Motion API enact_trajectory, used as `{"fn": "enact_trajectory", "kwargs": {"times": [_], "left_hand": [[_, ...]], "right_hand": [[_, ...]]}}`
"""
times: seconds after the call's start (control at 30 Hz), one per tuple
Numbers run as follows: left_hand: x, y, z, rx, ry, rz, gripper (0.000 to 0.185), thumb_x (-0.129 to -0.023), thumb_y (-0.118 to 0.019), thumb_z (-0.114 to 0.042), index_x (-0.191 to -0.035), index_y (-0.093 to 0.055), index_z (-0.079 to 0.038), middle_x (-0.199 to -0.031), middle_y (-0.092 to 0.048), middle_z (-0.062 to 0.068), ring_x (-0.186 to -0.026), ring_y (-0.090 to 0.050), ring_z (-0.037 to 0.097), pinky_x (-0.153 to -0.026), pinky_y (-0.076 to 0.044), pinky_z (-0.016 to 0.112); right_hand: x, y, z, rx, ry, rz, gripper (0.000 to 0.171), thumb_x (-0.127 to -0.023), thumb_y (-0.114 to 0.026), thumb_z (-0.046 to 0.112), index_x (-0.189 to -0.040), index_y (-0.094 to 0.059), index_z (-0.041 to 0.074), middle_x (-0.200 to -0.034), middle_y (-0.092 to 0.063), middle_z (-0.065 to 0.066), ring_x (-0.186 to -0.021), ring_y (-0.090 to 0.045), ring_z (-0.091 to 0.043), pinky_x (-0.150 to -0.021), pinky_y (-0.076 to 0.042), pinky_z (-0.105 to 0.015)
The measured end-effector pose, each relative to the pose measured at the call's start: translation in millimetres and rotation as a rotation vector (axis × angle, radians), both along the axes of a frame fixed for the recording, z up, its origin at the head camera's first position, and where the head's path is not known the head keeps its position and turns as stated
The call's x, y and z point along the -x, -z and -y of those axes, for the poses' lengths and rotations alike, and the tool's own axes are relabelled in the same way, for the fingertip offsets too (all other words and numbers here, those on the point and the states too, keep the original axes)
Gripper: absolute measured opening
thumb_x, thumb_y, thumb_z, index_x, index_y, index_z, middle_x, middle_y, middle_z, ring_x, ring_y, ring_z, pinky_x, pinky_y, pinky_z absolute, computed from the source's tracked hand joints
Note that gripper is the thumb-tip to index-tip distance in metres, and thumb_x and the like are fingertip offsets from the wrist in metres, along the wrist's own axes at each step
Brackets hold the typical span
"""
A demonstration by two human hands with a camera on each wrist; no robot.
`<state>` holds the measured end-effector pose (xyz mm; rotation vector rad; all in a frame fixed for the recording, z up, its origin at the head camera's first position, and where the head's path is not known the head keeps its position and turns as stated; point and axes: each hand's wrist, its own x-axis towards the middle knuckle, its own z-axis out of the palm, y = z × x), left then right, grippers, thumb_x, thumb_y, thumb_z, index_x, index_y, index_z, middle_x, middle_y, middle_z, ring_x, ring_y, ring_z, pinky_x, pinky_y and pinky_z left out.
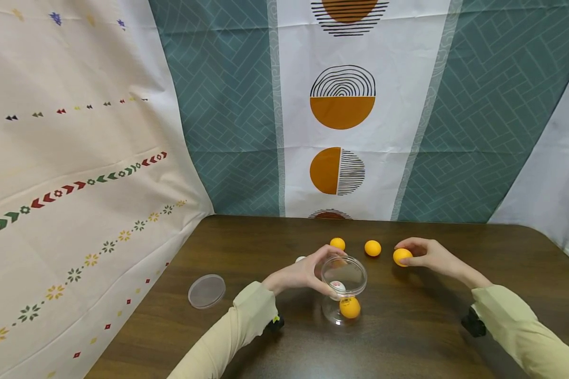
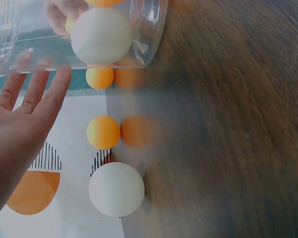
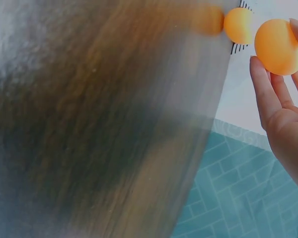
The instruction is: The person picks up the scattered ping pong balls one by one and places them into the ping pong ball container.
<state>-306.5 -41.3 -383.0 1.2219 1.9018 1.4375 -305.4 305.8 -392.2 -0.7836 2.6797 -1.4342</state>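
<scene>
A clear plastic jar stands upright on the table, its round rim facing up. My left hand grips it from the left near the top, the thumb in front and the fingers round the back. Inside lie a white ping-pong ball and an orange ping-pong ball. To the right of the jar and farther back, my right hand pinches another orange ping-pong ball between thumb and fingertips. In the right wrist view this ball shows just above the fingers.
Two more orange balls, one behind the jar and one between the hands, rest on the dark wooden table. A white ball sits behind my left hand. Left lies a clear round lid. Patterned cloth hangs behind.
</scene>
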Motion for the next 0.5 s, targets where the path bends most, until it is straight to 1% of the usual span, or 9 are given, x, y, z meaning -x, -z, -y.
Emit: {"fn": "enact_trajectory", "kwargs": {"times": [0.17,0.3,0.4,0.5], "left_hand": [[-2.0,-2.7,0,0.001,0.002,0.014,0.07,-0.073,-0.07,-0.003,-0.131,-0.033,-0.014,-0.13,-0.041,0.0,-0.119,-0.037,0.011,-0.089,-0.039,0.033],[-10.1,-13.9,2,-0.016,0.023,0.026,0.07,-0.072,-0.068,0.001,-0.131,-0.031,-0.006,-0.13,-0.039,0.007,-0.119,-0.037,0.015,-0.09,-0.039,0.036],[-15.8,-22.3,2,-0.022,0.031,0.028,0.068,-0.073,-0.067,0.002,-0.13,-0.03,-0.003,-0.13,-0.039,0.009,-0.119,-0.036,0.017,-0.09,-0.038,0.037],[-17.7,-24.8,2,-0.017,0.027,0.033,0.068,-0.073,-0.067,0.002,-0.13,-0.03,-0.004,-0.131,-0.038,0.008,-0.12,-0.036,0.017,-0.091,-0.038,0.036]], "right_hand": [[-0.6,-3.2,4,0.008,-0.017,-0.012,0.037,-0.081,-0.068,0.01,-0.112,-0.055,-0.006,-0.104,-0.06,-0.015,-0.085,-0.057,-0.021,-0.073,-0.045,-0.024],[-1.4,-5.6,7,0.009,-0.026,-0.018,0.037,-0.082,-0.067,0.01,-0.112,-0.054,-0.007,-0.104,-0.06,-0.015,-0.085,-0.056,-0.023,-0.073,-0.045,-0.024],[-1.8,-7.4,8,0.003,-0.022,-0.019,0.036,-0.082,-0.067,0.011,-0.112,-0.055,-0.005,-0.105,-0.06,-0.014,-0.086,-0.056,-0.022,-0.074,-0.045,-0.025],[-2.5,-10.1,10,-0.002,-0.016,-0.013,0.037,-0.082,-0.068,0.013,-0.113,-0.055,-0.003,-0.105,-0.059,-0.013,-0.087,-0.056,-0.021,-0.074,-0.045,-0.026]]}}
